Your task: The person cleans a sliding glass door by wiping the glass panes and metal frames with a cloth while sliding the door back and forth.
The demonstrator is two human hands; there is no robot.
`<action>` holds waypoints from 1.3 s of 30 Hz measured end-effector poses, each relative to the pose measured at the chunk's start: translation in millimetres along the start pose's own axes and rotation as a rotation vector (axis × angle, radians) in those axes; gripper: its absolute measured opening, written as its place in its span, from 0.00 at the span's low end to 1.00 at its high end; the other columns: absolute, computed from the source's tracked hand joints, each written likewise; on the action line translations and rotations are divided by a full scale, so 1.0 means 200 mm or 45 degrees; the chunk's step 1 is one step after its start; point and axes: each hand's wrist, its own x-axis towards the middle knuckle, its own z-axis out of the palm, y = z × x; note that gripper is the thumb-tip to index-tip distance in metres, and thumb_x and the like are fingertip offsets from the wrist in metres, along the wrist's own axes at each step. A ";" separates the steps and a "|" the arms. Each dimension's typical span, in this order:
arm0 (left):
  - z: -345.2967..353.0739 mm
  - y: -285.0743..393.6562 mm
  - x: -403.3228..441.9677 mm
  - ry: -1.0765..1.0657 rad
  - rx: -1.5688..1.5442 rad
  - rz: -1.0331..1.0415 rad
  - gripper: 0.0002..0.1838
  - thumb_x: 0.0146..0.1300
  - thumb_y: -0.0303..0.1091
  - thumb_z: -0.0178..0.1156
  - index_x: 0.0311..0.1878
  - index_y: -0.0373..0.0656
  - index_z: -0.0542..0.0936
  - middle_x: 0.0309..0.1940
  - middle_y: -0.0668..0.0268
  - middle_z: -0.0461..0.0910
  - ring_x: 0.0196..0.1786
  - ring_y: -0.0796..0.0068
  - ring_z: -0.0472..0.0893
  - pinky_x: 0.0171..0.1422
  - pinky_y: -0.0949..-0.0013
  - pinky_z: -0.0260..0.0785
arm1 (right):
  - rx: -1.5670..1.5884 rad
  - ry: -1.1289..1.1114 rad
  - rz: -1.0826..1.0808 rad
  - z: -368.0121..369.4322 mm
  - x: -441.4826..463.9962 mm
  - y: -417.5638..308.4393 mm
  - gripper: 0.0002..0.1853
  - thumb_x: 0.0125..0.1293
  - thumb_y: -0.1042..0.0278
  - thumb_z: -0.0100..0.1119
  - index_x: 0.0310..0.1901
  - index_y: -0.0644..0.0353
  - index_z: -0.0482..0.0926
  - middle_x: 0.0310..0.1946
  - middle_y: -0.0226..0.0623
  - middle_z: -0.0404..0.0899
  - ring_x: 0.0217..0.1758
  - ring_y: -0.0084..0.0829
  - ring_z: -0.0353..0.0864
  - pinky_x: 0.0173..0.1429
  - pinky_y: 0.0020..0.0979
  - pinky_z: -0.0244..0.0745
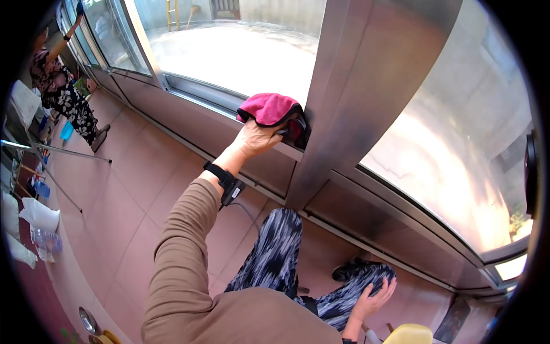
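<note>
A crimson cloth (268, 109) with a dark edge is bunched over the window sill, in the corner by the upright metal post. My left hand (256, 137) is closed on it from below and presses it against the frame. A black strap (220, 173) with a small box circles the left wrist. My right hand (373, 296) lies on my knee in patterned trousers (356, 281), its fingers stretched out and nothing in them.
Metal-framed windows (229, 51) run along the wall. At the far left another person (64, 86) reaches up to the glass. A tripod (57, 150), plastic bottles (48, 241) and a metal bowl (87, 320) stand to the left. A yellow chair (409, 334) is behind my right hand.
</note>
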 end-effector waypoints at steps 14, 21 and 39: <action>-0.43 0.50 -0.13 0.137 -1.700 -1.070 0.12 0.68 0.38 0.52 0.44 0.39 0.78 0.38 0.66 0.81 0.39 0.77 0.82 0.44 0.74 0.77 | 1.197 -0.196 0.501 -0.28 0.11 0.05 0.19 0.65 0.77 0.50 0.58 0.66 0.69 0.62 0.41 0.70 0.64 0.35 0.70 0.69 0.33 0.61; -0.18 1.22 -0.07 -0.751 -1.900 -1.156 0.21 0.72 0.44 0.48 0.56 0.36 0.75 0.49 0.65 0.79 0.51 0.78 0.76 0.57 0.72 0.68 | 1.457 -0.031 -0.272 -0.40 0.28 -0.39 0.26 0.64 0.78 0.49 0.64 0.60 0.61 0.66 0.49 0.64 0.59 0.35 0.74 0.62 0.32 0.68; -0.40 0.91 -0.14 0.428 -0.524 0.028 0.36 0.65 0.38 0.57 0.73 0.42 0.55 0.75 0.50 0.45 0.76 0.51 0.52 0.74 0.58 0.53 | 1.860 0.425 -0.571 -0.50 1.40 -0.61 0.23 0.68 0.66 0.53 0.62 0.67 0.66 0.58 0.36 0.72 0.55 0.26 0.74 0.58 0.31 0.72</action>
